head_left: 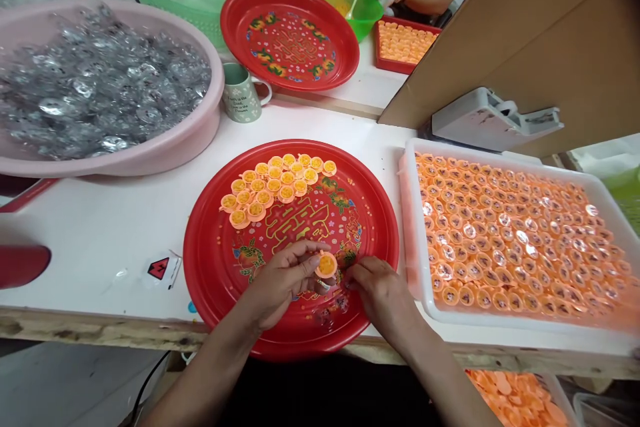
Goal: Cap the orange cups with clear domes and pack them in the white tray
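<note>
My left hand [283,280] pinches a small orange cup [327,265] filled with yellow, held just above the red round tray [215,267] in front of me. My right hand [380,290] rests on the tray's near right side, fingers curled toward the cup; what they hold is hidden. A cluster of several filled orange cups [275,188] lies on the tray's far left part. Some clear plastic bits lie on the tray between and below my hands.
A white tray [415,227] packed with sealed orange cups stands at right. A pink basin [150,153] of clear lids sits at left, a mug [241,95] behind. A second red tray [289,37], green basket and a gloved co-worker are across the table.
</note>
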### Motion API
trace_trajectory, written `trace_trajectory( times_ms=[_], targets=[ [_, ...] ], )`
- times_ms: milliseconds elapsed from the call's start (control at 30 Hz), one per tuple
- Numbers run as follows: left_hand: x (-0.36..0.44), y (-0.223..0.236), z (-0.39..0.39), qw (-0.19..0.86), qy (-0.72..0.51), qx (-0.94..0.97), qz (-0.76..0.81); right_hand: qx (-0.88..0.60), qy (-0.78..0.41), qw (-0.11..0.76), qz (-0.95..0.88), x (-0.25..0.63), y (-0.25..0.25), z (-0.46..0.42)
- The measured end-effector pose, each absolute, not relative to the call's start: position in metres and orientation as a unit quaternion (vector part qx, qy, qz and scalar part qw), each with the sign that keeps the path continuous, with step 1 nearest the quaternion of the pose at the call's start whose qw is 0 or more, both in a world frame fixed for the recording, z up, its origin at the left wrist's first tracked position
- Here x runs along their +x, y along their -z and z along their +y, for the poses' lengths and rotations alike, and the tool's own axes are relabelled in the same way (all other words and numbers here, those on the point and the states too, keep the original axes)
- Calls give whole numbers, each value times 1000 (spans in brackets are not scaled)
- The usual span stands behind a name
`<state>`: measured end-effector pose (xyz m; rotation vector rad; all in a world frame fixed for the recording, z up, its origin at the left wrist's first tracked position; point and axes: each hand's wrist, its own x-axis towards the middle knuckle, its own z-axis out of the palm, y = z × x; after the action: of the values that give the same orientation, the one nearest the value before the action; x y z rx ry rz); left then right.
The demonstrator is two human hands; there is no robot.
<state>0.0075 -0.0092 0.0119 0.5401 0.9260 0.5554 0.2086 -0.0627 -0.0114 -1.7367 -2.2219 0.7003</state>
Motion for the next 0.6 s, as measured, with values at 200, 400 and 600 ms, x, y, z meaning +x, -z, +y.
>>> trace_trajectory(
  times_ms=[200,400,600],
  targets=[
    [8,-8,-9,829,-273,231,430,-582,-262,155,-754,207,12,-69],
    [15,-6,-9,756,-279,317,500,-574,-477,212,-631,215,1,-64],
    [16,-8,-10,768,-261,339,477,-572,-628,332,-411,223,-5,-53]
  ],
)
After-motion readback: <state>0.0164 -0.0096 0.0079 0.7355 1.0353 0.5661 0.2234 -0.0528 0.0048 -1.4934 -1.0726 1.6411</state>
